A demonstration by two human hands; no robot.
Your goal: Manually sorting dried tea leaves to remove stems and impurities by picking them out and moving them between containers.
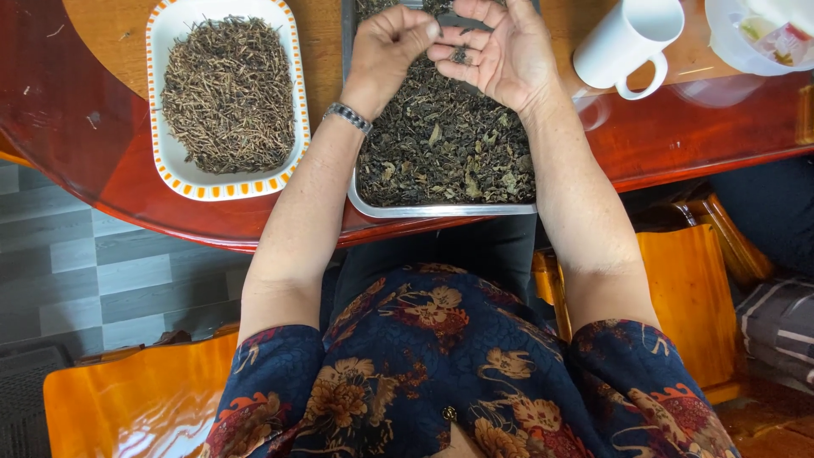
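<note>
A metal tray [441,209] full of dark dried leaves sits on the red wooden table [102,161] in front of me. Over it, my right hand [500,53] is held palm up with a few dried leaf bits [460,56] lying on the fingers. My left hand [388,47], with a metal watch on its wrist, has its fingers pinched together and their tips touch the right hand's fingertips. Left of the tray stands a white dish with an orange-dashed rim [174,161], heaped with thin dried stems.
A white mug [623,42] stands right of the tray, with a clear plastic container [750,38] at the far right corner. Orange wooden stools [127,399] flank my lap. A grey tiled floor lies at left, and striped fabric [776,322] at right.
</note>
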